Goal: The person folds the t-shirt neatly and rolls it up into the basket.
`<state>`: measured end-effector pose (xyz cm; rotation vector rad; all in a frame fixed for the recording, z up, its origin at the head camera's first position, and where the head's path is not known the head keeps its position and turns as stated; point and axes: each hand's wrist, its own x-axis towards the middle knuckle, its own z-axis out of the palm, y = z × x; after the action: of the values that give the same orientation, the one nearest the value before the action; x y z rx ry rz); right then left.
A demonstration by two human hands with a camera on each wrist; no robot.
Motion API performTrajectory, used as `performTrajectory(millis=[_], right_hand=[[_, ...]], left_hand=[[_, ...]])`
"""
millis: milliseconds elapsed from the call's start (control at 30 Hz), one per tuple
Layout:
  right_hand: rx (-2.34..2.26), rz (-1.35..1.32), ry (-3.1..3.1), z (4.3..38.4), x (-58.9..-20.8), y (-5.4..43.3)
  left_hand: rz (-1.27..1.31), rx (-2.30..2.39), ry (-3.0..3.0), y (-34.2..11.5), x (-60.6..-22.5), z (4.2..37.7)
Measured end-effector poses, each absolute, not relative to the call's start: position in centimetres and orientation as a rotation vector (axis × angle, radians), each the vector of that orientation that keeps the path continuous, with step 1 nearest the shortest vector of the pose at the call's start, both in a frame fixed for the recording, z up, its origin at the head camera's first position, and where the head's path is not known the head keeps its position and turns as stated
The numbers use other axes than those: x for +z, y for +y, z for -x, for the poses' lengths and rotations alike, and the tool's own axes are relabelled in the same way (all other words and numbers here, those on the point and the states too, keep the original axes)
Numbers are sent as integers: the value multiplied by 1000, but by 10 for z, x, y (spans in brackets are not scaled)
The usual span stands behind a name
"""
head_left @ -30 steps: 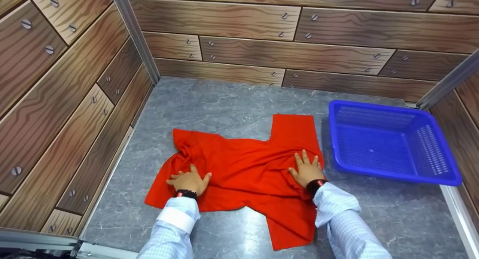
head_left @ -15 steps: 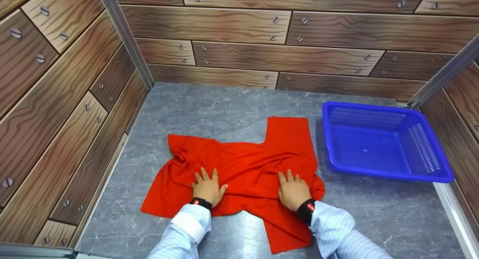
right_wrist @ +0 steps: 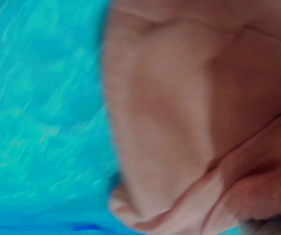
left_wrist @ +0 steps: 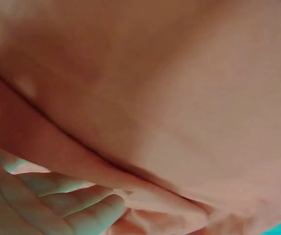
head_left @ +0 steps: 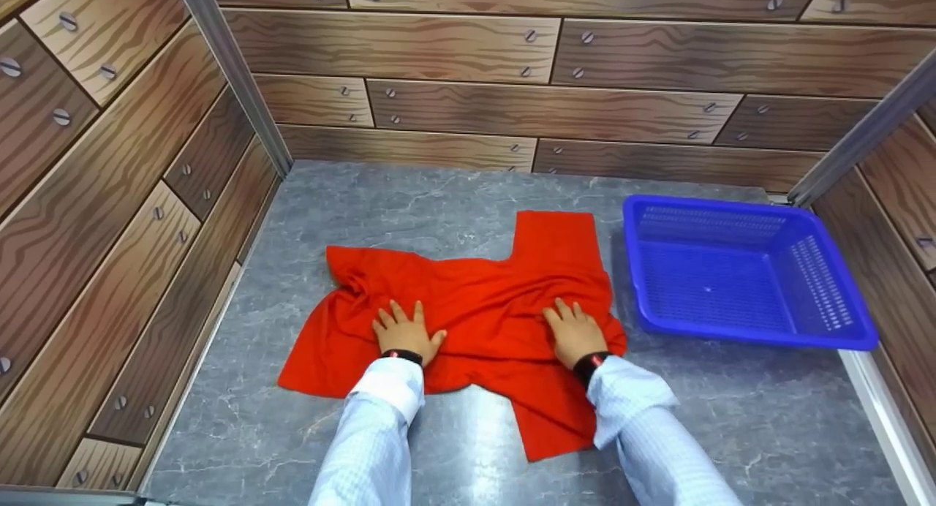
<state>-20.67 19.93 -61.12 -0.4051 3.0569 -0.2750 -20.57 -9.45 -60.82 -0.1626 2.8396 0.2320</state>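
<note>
A red T-shirt [head_left: 468, 294] lies spread and wrinkled on the grey floor, one sleeve pointing away and another toward the person. My left hand [head_left: 406, 336] rests on its left half with fingers spread. On the right half lies my right hand [head_left: 575, 334], palm down, fingers extended over the folds. The left wrist view has the left hand [left_wrist: 47, 196] beside a fold of the shirt [left_wrist: 179, 107], its fingers straight. In the right wrist view the shirt [right_wrist: 169, 117] fills the middle and right, and the right hand is mostly hidden.
A blue plastic basket [head_left: 713, 287] with perforated sides stands just right of the shirt. Wood-patterned walls [head_left: 468, 49] enclose the grey marbled floor [head_left: 409, 188] at the back and sides. A metal post [head_left: 241, 82] stands at the back left corner.
Both hands have slid inward over the shirt, the left one to the right and the right one to the left. The bunched left part has smoothed somewhat. The head view has shifted slightly.
</note>
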Motion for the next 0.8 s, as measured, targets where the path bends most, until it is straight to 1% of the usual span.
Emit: performTrajectory(millis=[133,267,433,567,667,800], right_hand=[[-241,380,3094,216,-609,203],[-273,437,3202,210,-606,204],[-318,630,3376,185,-598,205],[-248,738,3436,157,-600,203],[-189,707,3395,144,-607,200],[-144,584,3342,142,-618,196]], left_hand=[[148,397,2863,-98,-611,208],[134,563,2921,-102,-606,197],[139,546,3001,-103,-599,166],[127,493,2974,-107,-605,144],[123,452,2937,-109,-613,137],[142,416,2916,-106,-619,143]])
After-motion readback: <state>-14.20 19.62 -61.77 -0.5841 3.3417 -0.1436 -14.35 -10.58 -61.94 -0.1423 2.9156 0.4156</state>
